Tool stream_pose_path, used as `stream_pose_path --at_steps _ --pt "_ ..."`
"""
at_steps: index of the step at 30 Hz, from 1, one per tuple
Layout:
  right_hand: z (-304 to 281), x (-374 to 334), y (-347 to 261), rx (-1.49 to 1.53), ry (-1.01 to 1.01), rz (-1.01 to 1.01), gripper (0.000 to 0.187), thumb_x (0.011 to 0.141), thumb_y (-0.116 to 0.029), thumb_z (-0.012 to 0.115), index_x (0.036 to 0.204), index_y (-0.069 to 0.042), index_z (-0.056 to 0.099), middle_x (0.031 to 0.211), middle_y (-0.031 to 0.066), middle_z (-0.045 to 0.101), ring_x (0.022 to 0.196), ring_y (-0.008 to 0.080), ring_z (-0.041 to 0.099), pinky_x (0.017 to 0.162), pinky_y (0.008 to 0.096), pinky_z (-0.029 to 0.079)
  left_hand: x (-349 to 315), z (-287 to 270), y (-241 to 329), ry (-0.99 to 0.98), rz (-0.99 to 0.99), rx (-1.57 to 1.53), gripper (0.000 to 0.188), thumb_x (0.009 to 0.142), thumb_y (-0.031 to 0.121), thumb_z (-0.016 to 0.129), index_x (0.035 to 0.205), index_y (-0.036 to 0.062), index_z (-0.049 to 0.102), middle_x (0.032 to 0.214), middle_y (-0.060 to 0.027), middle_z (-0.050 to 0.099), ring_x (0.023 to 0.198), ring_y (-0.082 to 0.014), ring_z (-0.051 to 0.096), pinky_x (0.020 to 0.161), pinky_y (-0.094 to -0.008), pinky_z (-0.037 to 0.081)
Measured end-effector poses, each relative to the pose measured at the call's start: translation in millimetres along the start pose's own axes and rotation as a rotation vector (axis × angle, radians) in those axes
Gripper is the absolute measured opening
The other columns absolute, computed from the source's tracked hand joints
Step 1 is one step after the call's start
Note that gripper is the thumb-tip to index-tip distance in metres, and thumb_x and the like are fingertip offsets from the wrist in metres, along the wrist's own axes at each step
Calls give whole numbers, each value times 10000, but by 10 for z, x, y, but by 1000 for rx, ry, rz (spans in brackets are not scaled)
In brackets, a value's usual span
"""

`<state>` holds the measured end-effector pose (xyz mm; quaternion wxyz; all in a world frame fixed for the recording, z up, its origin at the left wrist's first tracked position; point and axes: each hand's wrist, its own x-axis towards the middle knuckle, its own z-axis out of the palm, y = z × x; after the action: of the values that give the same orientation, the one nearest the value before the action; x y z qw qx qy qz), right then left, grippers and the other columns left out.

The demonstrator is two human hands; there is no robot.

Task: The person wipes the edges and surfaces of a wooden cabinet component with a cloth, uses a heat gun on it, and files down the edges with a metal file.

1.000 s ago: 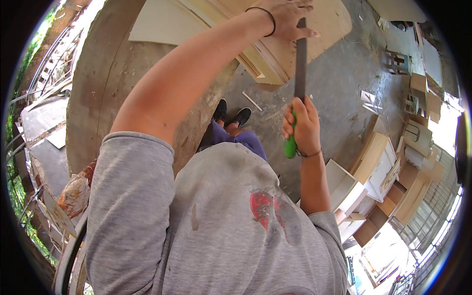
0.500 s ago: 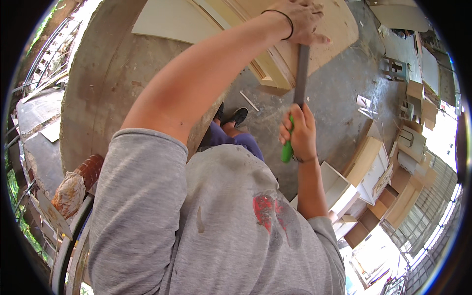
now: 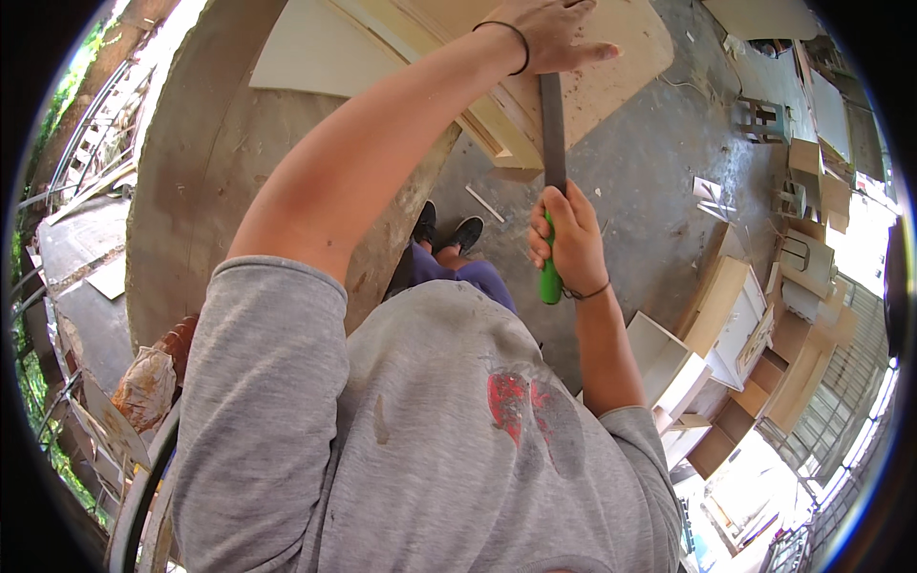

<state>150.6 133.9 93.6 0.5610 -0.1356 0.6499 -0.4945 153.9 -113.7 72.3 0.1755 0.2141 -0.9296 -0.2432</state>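
Grey floor [image 3: 659, 210] spreads beneath the right grip [image 3: 574, 236], clamped on a green-handled tool [image 3: 554, 138]; left grip [image 3: 552, 36] unclear.

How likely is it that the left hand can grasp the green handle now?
Probably not: the right hand is closed around the green handle, with only part of it showing, and the left hand is at the far end of the dark blade.

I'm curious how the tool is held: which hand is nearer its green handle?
The right hand: it is wrapped around the green handle. The left hand is farther off, at the far visible end of the dark flat bar.
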Motion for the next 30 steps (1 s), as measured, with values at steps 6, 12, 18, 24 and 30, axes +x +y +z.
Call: stream_pose_path --at_steps 6,12,18,24,30 --pt "-120 -70 103 40 17 -25 186 986 -217 445 868 -74 419 641 -2 447 431 72 438 376 249 384 -13 -17 -50 -9 -20 50 791 901 577 425 1412 -21 339 1503 -169 293 1438 -313 141 1161 -490 96" --pt "-25 -26 77 0 -1 -70 205 977 -206 463 835 -69 405 634 5 465 439 78 447 382 255 389 19 231 -390 148 -60 -24 766 908 554 429 1410 -20 353 1497 -158 315 1431 -307 175 1159 -475 114" --pt "-395 -280 307 -185 191 -323 155 947 -120 510 1039 3 531 673 31 552 503 74 493 469 226 409 134 245 -431 286 13 -81 737 922 602 343 1411 53 382 1513 -124 294 1427 -267 193 1157 -458 133" --pt "-687 -491 303 -363 418 -635 427 915 -67 551 1337 -42 491 762 69 626 588 98 549 557 256 457 111 152 -354 228 -57 -16 693 960 541 324 1400 8 381 1498 -139 320 1414 -286 228 1152 -426 158" --pt "-1166 -533 205 -1022 314 -765 531 849 -74 624 1355 -193 514 724 129 543 605 251 561 574 336 473 142 119 -603 440 -200 -365 707 953 551 370 1376 -14 399 1446 -198 380 1385 -305 288 1128 -386 239"
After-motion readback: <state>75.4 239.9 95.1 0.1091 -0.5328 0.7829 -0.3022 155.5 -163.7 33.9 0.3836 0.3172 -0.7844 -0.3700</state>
